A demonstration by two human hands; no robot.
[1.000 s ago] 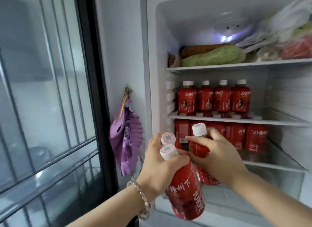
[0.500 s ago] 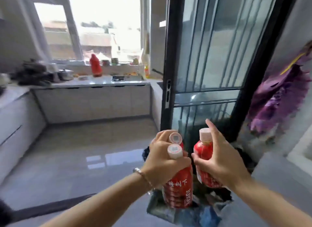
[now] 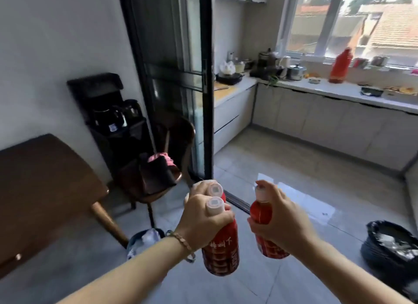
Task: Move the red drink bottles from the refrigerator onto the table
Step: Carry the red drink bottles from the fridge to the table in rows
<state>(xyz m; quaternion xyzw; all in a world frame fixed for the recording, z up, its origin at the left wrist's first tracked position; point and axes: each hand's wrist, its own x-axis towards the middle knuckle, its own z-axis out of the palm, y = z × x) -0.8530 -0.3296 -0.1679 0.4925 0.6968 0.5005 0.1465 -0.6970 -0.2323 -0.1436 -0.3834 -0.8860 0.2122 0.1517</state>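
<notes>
I am looking down through the head camera at two bare hands held out over a grey tiled floor (image 3: 294, 168). The left hand (image 3: 203, 222) is curling its fingers round the necks of two red drink bottles at once. The nearer bottle (image 3: 222, 251) is hanging below the fist with its label showing, while the farther bottle (image 3: 214, 189) is showing only its pale cap and a sliver of red behind the knuckles. A beaded bracelet (image 3: 183, 245) is sitting on that wrist.

The right hand (image 3: 282, 222) is gripping a third red bottle (image 3: 260, 213) round its upper body, one finger reaching up to the pale cap. All three bottles are being carried in the air, well apart from the dark brown table (image 3: 40, 190) at the left edge.

Beyond the table a wooden chair (image 3: 183, 134) is holding a dark bag (image 3: 156, 174), beside a black-framed sliding door (image 3: 207, 88). A kitchen counter (image 3: 339, 90) is running under the window (image 3: 384, 20) at the far right.
</notes>
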